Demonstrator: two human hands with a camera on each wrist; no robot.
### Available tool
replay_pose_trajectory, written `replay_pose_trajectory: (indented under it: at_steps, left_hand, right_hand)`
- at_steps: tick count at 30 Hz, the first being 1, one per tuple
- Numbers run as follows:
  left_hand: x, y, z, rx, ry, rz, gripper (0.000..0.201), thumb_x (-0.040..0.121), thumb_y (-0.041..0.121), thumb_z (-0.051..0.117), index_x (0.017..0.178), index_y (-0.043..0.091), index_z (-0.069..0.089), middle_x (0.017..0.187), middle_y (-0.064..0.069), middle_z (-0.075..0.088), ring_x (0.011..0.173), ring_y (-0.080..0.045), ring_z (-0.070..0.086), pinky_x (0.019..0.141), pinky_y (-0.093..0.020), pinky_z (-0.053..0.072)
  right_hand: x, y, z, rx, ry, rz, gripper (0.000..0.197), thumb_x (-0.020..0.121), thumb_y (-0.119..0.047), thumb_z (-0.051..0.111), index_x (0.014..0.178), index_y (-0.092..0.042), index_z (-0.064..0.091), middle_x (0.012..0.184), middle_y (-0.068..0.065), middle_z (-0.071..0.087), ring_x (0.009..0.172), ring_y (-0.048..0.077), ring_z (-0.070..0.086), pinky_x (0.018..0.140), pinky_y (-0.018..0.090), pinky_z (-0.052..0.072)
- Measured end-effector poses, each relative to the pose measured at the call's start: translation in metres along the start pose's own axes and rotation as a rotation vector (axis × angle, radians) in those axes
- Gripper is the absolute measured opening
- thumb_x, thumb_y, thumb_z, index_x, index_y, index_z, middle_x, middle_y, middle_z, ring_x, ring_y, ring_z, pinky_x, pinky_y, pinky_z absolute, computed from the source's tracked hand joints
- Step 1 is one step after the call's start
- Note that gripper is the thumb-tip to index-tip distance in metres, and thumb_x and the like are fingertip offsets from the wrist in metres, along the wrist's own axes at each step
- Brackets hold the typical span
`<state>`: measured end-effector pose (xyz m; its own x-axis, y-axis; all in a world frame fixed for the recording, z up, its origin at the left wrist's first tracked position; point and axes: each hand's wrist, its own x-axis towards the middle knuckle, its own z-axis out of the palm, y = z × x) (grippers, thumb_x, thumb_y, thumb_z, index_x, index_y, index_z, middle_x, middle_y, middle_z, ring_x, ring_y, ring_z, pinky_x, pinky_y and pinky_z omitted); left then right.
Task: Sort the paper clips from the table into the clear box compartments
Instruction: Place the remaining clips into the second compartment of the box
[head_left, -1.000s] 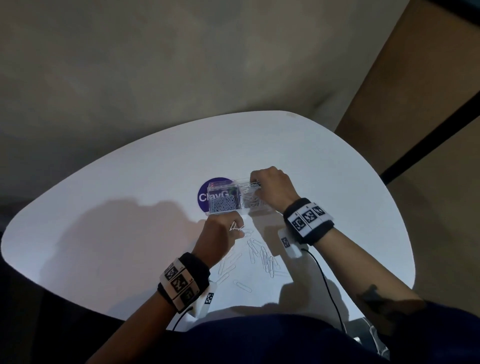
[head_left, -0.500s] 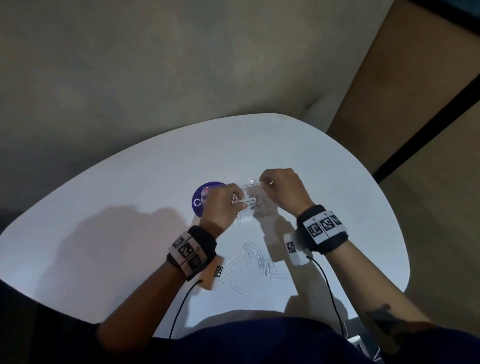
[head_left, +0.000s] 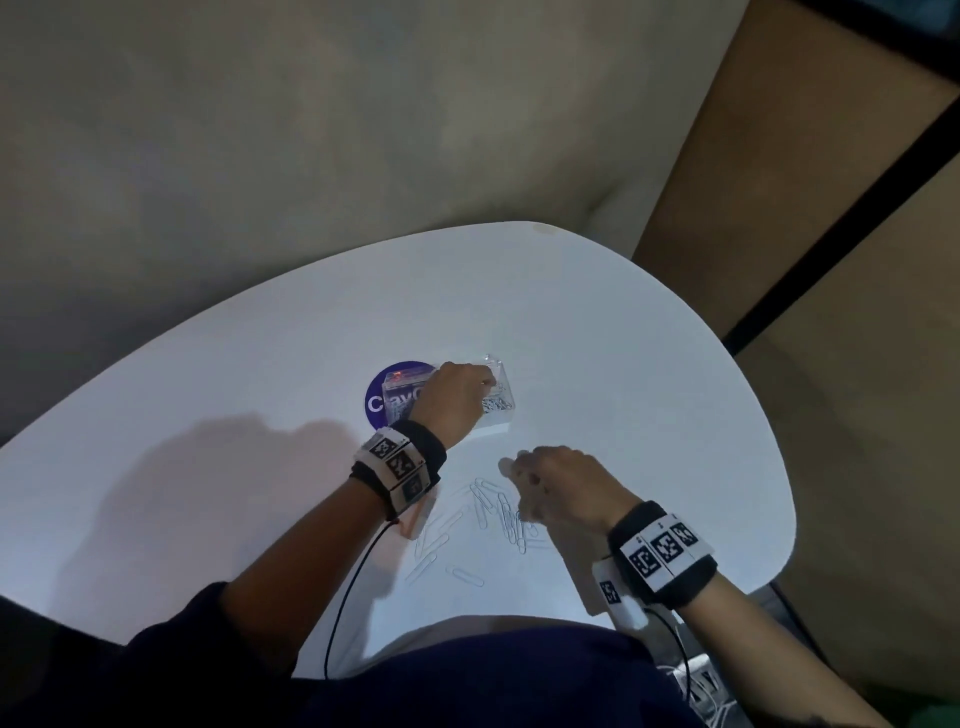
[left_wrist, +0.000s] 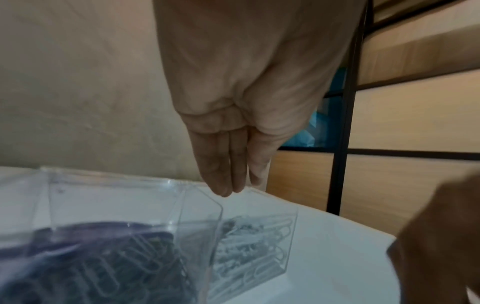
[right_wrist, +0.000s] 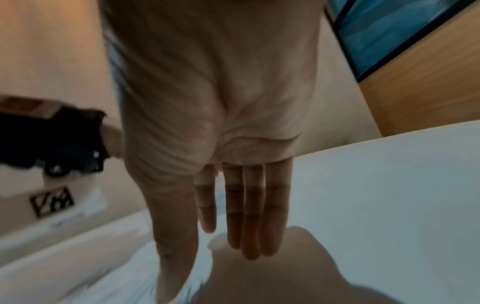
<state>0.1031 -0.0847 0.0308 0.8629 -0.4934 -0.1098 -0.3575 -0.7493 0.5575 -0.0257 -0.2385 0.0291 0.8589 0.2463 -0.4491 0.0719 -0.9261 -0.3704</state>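
Observation:
A clear box (head_left: 503, 415) stands at the table's middle, partly on a purple sticker. Its right compartment holds silver paper clips (left_wrist: 249, 246); the left one holds clips that look darker (left_wrist: 103, 267). My left hand (head_left: 488, 385) hovers over the right compartment, and in the left wrist view its straight fingers (left_wrist: 221, 181) point down just above the box rim with nothing between them. Several loose paper clips (head_left: 498, 512) lie nearer to me. My right hand (head_left: 511, 470) is just above that pile, its fingers (right_wrist: 250, 226) straight and holding nothing.
The white rounded table (head_left: 649, 395) has its edge close on the right and near side. The purple round sticker (head_left: 382, 402) lies under the box's left part. A black cable (head_left: 353, 587) runs from my left wristband toward my body.
My left hand carried clips from the pile to the box and now has straight, bare fingers over the right compartment. My right hand left the box and came back to the loose clips.

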Motion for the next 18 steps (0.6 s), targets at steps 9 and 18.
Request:
replay_pose_trajectory:
  at_steps: [9,18]
  left_hand:
    - [-0.094,-0.036,-0.015,-0.141,-0.109,0.193,0.009,0.084,0.025,0.071,0.082,0.028,0.063,0.076,0.003,0.068,0.064,-0.009,0.061,0.064,-0.027,0.051]
    - [-0.153,-0.095,0.019,0.268,-0.314,0.123,0.101,0.064,0.057,0.076,0.145,0.02,0.029,0.128,-0.002,0.035,0.114,-0.018,0.037,0.081,-0.04,0.052]
  right_hand:
    - [0.027,-0.006,0.037,-0.025,0.06,-0.108,0.032,0.083,-0.028,0.065,0.112,-0.019,0.052,0.109,0.0,0.054,0.095,0.025,0.058,0.069,0.031,0.037]
    - [0.028,-0.008,0.039,0.077,0.041,-0.218,0.079,0.074,-0.034,0.079,0.142,-0.035,0.039,0.124,-0.006,0.037,0.112,0.011,0.036,0.078,0.034,0.049]
